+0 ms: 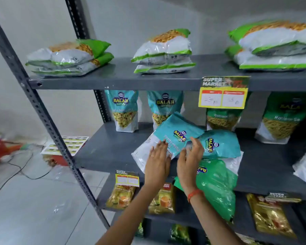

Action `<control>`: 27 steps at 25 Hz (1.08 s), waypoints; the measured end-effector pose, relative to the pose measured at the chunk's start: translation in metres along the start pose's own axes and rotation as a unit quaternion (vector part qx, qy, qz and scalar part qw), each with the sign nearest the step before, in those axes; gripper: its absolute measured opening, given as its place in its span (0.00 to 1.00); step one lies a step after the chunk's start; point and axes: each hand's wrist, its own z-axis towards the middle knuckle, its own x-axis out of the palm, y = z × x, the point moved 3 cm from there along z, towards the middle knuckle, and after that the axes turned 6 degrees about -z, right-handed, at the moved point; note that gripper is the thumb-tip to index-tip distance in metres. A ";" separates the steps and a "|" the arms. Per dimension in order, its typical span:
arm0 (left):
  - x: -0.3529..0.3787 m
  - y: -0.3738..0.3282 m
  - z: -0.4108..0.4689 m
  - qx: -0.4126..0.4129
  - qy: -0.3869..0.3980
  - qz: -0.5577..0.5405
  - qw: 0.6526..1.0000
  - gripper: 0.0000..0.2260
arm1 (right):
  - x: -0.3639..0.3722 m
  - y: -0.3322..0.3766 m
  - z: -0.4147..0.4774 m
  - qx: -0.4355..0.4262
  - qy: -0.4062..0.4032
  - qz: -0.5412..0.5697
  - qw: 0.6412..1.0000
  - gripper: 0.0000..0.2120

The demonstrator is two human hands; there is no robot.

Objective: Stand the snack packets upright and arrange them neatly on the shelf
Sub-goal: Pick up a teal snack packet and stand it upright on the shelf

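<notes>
Grey metal shelf (102, 151), middle tier. Teal plastic Balaji snack packet (173, 133) lies tilted near front edge. Left hand (157, 161) rests flat on its white lower part, fingers spread, gripping nothing. Right hand (189, 161) has fingers curled loosely at packet's right edge; grasp unclear. Second teal packet (221, 144) lies flat just beside. Green plastic packet (217, 186) overhangs front edge. Two teal packets (125, 110) stand upright at back edge.
</notes>
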 end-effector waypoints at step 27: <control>-0.073 0.103 0.024 -0.301 -0.168 -0.373 0.862 0.06 | 0.116 -0.042 0.003 0.430 0.165 0.286 0.840 0.18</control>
